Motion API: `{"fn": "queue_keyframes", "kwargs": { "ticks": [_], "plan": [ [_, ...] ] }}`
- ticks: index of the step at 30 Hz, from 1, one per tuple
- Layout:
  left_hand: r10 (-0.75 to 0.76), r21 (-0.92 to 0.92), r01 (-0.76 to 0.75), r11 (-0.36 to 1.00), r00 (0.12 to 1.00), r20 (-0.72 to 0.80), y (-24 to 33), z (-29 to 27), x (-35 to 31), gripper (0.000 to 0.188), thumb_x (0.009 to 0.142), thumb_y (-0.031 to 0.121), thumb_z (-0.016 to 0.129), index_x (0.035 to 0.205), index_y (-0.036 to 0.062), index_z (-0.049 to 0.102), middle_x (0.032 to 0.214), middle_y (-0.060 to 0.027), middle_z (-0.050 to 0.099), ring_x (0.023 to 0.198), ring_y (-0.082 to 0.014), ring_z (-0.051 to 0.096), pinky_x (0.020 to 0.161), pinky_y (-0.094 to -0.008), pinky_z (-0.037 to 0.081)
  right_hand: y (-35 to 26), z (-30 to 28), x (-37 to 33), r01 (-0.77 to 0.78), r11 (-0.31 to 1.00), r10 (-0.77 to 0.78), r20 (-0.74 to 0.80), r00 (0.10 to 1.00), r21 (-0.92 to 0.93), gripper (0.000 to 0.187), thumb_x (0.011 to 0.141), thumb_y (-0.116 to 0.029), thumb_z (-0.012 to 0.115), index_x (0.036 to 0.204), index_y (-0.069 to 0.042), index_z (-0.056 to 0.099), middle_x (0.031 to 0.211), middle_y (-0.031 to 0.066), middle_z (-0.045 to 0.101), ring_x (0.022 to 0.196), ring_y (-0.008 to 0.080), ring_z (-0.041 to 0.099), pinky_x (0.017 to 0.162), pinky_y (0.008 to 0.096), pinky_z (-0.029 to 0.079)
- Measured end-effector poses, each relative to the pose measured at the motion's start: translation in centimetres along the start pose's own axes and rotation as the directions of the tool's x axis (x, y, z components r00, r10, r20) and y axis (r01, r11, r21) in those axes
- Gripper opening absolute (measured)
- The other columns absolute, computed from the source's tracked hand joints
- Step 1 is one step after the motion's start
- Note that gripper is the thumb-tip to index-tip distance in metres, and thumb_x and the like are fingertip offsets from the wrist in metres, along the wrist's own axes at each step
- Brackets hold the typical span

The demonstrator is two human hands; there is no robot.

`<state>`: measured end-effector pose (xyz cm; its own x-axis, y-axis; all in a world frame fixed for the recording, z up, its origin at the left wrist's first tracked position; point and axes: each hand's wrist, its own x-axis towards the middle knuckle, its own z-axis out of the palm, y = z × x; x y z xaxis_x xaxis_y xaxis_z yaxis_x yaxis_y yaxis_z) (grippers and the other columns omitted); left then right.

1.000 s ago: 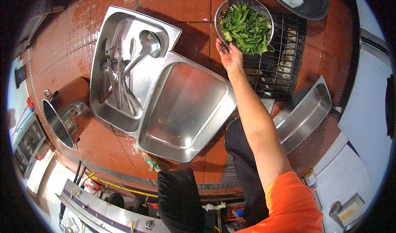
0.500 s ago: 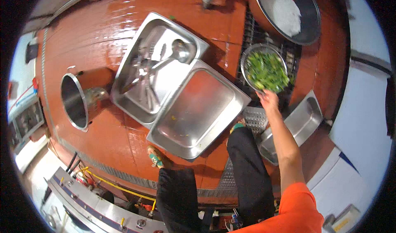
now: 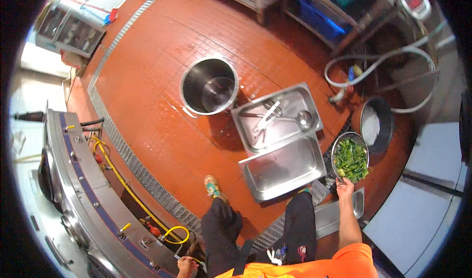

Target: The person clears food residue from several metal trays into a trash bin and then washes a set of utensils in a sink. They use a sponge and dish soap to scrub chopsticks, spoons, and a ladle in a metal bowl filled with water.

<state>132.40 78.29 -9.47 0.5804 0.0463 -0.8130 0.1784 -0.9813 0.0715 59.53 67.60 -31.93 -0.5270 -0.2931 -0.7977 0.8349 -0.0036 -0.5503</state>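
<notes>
My right hand [image 3: 345,187] grips the handle of a round metal strainer [image 3: 334,156], held out to the right. Green leafy vegetables [image 3: 351,159] fill the strainer. Just beyond it stands a dark round tub [image 3: 386,125] with a white heap [image 3: 370,125] inside. My left hand [image 3: 187,266] shows at the lower edge, beside the stove front and below a yellow hose [image 3: 184,232]. Its fingers look curled; what they hold, if anything, is hidden.
On the red floor ahead lie a steel pan [image 3: 248,111] holding a ladle [image 3: 305,119] and other utensils, an adjoining steel pan [image 3: 280,172], and a tall pot [image 3: 187,88]. A long steel pan [image 3: 327,221] lies by my right leg. The stove [image 3: 83,179] stands left.
My view has swung left, bringing the stove and my left hand into sight. The floor items now appear further right. My right hand still holds the strainer of greens.
</notes>
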Motion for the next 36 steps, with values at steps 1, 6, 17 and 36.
{"fn": "queue_keyframes", "kwargs": {
  "ticks": [1, 6, 17, 36],
  "plan": [
    [0.036, -0.085, -0.033, 0.996, 0.999, 0.029, -1.3, -1.8, 2.6, 0.013, 0.082, 0.008, 0.049, 0.078, -0.0032, 0.052, 0.056, -0.0159, 0.054, 0.041, -0.0268, 0.055, 0.037, -0.038, 0.048, -0.4, 3.2, -2.5, -0.01, 1.0, 0.01, -0.037, 0.999, -0.01, 0.008, 0.073, 0.003, 0.051, 0.08, 0.005, 0.05, 0.08, 0.0173, 0.056, 0.069, 0.032, 0.057, 0.065, 0.0427, 0.052],
    [-0.136, -0.086, 0.147, 0.985, 0.984, 0.119, 3.3, -11.6, 6.3, 0.012, 0.087, 0.006, 0.045, 0.079, -0.0009, 0.051, 0.058, -0.014, 0.056, 0.045, -0.025, 0.059, 0.04, -0.037, 0.052, -0.9, 17.1, -14.6, 0.039, 0.999, -0.039, 0.013, 0.999, -0.025, 0.008, 0.075, 0.002, 0.051, 0.08, 0.007, 0.052, 0.075, 0.0173, 0.057, 0.065, 0.0309, 0.058, 0.067, 0.0405, 0.054],
    [0.414, -0.406, -0.298, 0.864, 0.879, 0.237, 33.0, -18.7, 15.0, 0.008, 0.083, 0.007, 0.047, 0.082, 0.0008, 0.051, 0.056, -0.0097, 0.053, 0.046, -0.0213, 0.057, 0.039, -0.0302, 0.047, 11.4, 52.8, -21.4, 0.125, 0.983, -0.09, 0.245, 0.965, -0.132, 0.015, 0.073, -0.009, 0.054, 0.083, 0.002, 0.059, 0.074, 0.0123, 0.064, 0.06, 0.0256, 0.064, 0.033, 0.0274, 0.039],
    [-0.151, -0.424, 0.173, 0.889, 0.985, 0.086, 90.8, -33.9, 24.8, 0.012, 0.082, 0.007, 0.042, 0.077, -0.0018, 0.048, 0.051, -0.013, 0.048, 0.038, -0.0243, 0.05, 0.033, -0.0361, 0.044, 42.3, 123.3, -20.3, 0.1, 0.955, 0.013, 0.378, 0.926, -0.278, 0.007, 0.069, 0.0, 0.054, 0.076, 0.001, 0.054, 0.07, 0.0144, 0.06, 0.051, 0.0293, 0.059, 0.039, 0.0372, 0.049]
  ]
}}
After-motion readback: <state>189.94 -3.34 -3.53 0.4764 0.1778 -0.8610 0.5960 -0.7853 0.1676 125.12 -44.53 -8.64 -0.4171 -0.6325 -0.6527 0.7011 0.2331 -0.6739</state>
